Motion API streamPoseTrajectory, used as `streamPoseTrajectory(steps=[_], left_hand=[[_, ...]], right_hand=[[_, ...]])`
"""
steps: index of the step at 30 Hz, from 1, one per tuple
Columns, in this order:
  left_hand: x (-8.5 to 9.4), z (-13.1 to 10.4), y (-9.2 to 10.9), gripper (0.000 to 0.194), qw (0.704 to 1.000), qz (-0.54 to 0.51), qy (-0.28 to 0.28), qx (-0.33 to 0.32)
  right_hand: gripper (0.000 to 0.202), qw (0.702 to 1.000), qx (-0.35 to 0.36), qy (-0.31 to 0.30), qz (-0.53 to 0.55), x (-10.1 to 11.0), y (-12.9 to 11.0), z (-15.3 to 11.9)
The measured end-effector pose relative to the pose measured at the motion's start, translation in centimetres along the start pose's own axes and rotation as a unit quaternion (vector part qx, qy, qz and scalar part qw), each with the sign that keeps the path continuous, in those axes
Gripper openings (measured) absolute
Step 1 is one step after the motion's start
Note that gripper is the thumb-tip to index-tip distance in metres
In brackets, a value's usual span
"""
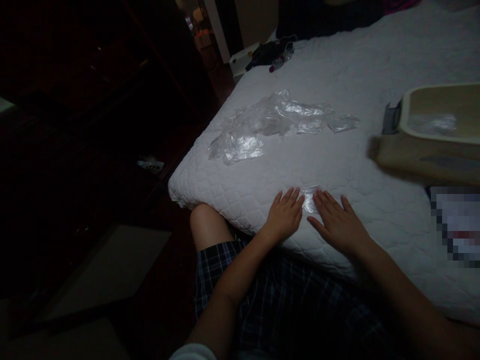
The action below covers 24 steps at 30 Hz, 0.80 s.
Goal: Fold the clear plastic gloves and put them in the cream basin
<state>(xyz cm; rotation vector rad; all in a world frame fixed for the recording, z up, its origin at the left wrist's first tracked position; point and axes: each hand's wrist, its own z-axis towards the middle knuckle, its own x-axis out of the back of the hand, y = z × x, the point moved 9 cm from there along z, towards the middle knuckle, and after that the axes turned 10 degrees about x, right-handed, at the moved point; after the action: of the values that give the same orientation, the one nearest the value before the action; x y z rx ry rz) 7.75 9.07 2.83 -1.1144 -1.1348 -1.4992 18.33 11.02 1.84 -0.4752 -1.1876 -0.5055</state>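
Note:
My left hand (285, 216) lies flat on the white quilted bed (232, 200), fingers stretched out. Beside it, my right hand (337, 224) is flat too, its thumb spread toward the left hand. A small clear plastic bag (309, 199) lies between them on the bed, and the right fingertips rest over its right side. The left fingers reach up to its left edge. Farther back, several more clear plastic bags (277, 117) lie flattened and overlapping in a loose row.
A beige plastic bin (423, 150) with clear plastic inside lies at the right. A plastic bottle (281, 61) and dark items are at the bed's far left corner. A small packet (150, 165) is on the dark floor beyond the bed's left edge.

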Motion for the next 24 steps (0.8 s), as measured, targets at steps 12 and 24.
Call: streamPoseTrajectory(steps=[12,24], left_hand=[[-0.2,0.2,0.7,0.048,0.995,-0.023,-0.065,-0.07],[-0.4,0.4,0.3,0.047,0.992,-0.083,-0.063,-0.065]], right_hand=[[0.072,1.0,0.009,0.007,-0.001,0.2,-0.1,0.0],[0.057,0.996,0.073,0.055,0.017,1.6,-1.2,0.2]])
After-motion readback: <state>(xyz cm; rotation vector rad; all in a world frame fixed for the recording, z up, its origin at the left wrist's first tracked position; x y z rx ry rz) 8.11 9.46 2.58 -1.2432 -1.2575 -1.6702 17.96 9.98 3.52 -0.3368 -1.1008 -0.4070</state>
